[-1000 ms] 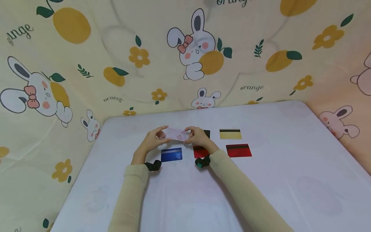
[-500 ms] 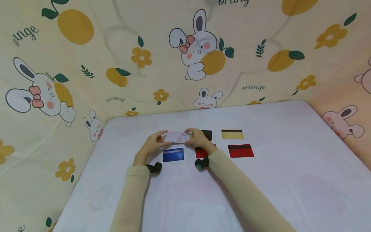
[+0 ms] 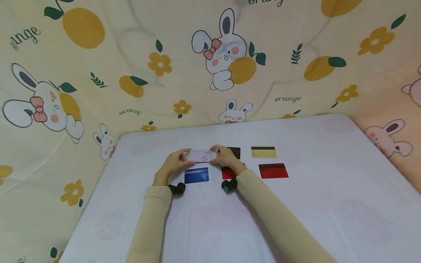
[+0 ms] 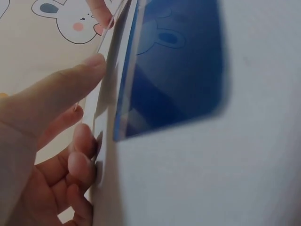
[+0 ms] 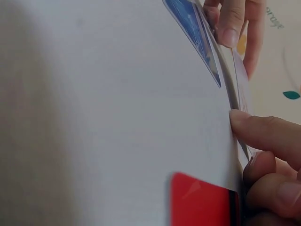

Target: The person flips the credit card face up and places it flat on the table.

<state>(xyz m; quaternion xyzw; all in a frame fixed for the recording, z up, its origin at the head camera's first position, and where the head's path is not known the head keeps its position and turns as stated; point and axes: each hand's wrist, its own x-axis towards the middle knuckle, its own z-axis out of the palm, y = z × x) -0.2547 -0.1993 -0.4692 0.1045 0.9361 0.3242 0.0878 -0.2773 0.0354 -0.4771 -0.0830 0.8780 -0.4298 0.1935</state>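
A pale pink card with a floral print (image 3: 201, 155) lies between my two hands. My left hand (image 3: 174, 161) pinches its left end with thumb and fingers, and my right hand (image 3: 226, 157) pinches its right end. The right wrist view shows this pink card (image 5: 242, 82) almost edge-on, at or just above the table; contact is hard to tell. Just nearer to me is a blue card with a stripe (image 3: 196, 175), also large in the left wrist view. Under my right hand and wrist, a black card (image 3: 235, 152) and a red card (image 3: 227, 173) are partly hidden.
To the right lie a gold card with a dark stripe (image 3: 264, 152) and another red card with a dark stripe (image 3: 273, 171). All rest on a table with a white cover (image 3: 315, 204). A printed cloth with rabbits and oranges (image 3: 197, 69) hangs behind and beside the table.
The pink card has come down slightly and changed from a slant to nearly level, with both hands keeping hold of its ends. Over the last half second it has hardly moved.
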